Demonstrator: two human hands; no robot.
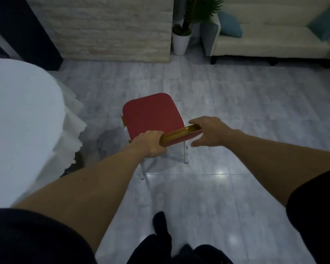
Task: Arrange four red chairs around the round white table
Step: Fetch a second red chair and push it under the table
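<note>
A red chair (151, 115) with a gold-edged backrest and pale metal legs stands on the tiled floor in the middle of the view, its seat pointing away from me. My left hand (151, 142) is closed around the left end of the backrest's top rail. My right hand (210, 131) is at the right end of the rail with fingers spread, thumb and fingers on either side of the corner, not clenched. The round table (17, 115) under a white scalloped cloth fills the left side, a short gap from the chair. No other red chair is in view.
Open grey tile floor (227, 103) lies ahead and to the right. A pale stone wall (103, 29) stands at the back, with a white potted plant (180, 39) beside it. A cream sofa (271, 44) with blue cushions sits at the back right.
</note>
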